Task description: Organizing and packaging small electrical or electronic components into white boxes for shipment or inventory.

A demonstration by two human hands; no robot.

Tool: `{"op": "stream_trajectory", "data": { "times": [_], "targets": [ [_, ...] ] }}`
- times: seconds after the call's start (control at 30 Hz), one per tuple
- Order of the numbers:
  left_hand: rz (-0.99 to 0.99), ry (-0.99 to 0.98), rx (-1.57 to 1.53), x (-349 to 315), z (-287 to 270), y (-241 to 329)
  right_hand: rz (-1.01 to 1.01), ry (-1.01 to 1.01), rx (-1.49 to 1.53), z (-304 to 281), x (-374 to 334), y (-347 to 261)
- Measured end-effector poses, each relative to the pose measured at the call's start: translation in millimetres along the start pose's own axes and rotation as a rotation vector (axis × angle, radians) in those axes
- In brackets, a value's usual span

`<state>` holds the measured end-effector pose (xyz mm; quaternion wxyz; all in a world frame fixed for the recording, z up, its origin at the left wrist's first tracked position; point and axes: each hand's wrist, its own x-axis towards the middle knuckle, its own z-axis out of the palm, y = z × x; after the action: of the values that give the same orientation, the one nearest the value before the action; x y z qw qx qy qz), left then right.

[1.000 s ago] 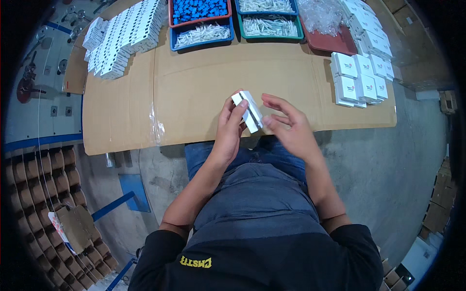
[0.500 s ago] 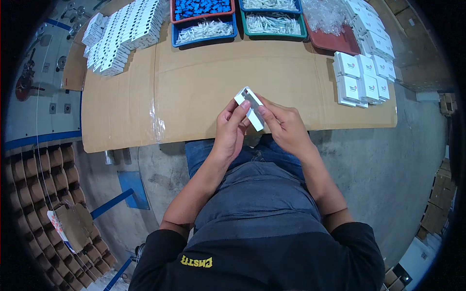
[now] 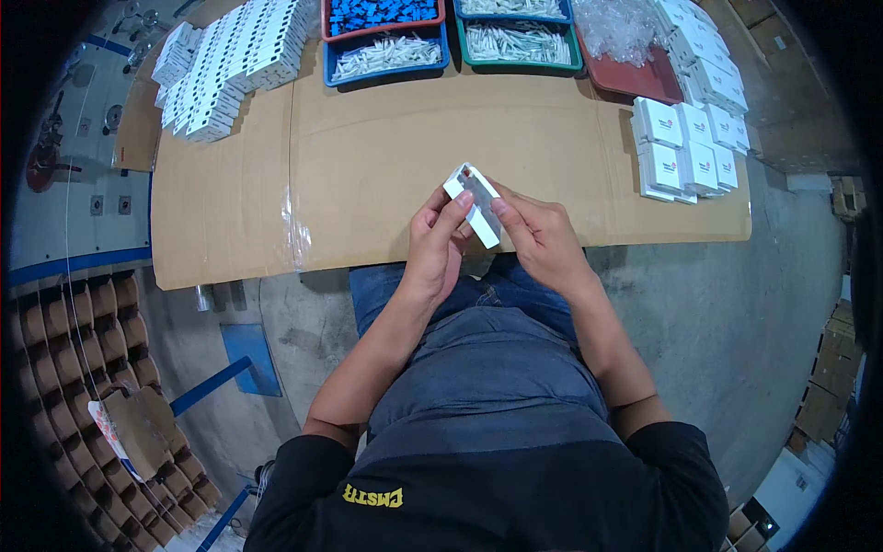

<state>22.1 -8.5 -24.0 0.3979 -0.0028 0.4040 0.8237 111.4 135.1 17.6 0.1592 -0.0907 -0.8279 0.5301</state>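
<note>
Between my two hands, just above the table's near edge, is a small white box-shaped unit with a grey strip along its upturned side. It is held tilted, its far end pointing up and to the left. My left hand is closed round its left side, thumb on the grey strip. From the right, my right hand grips it, with the thumb pressed on the same strip. Fingers cover part of the unit, and its underside is hidden.
Cardboard covers the table. White units stand in rows at the far left; white square pieces are stacked at the right. At the back are a blue bin and a green bin of small white parts, blue parts, and a red tray with clear plastic.
Both hands keep their hold on the white unit. My right thumb has shifted very slightly along the grey strip; the rest looks the same.
</note>
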Motion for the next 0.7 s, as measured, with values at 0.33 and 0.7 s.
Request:
{"op": "stream_trajectory", "data": {
  "times": [0.33, 0.7],
  "targets": [
    [0.015, -0.018, 0.006, 1.1, -1.6, -1.0, 0.021, -0.017, 0.005, -4.3, -0.9, -4.4],
    [0.028, -0.018, 0.001, -1.2, 4.5, 1.8, 0.057, -0.050, 0.087, -4.2, -4.2, 1.7]
  ]
}}
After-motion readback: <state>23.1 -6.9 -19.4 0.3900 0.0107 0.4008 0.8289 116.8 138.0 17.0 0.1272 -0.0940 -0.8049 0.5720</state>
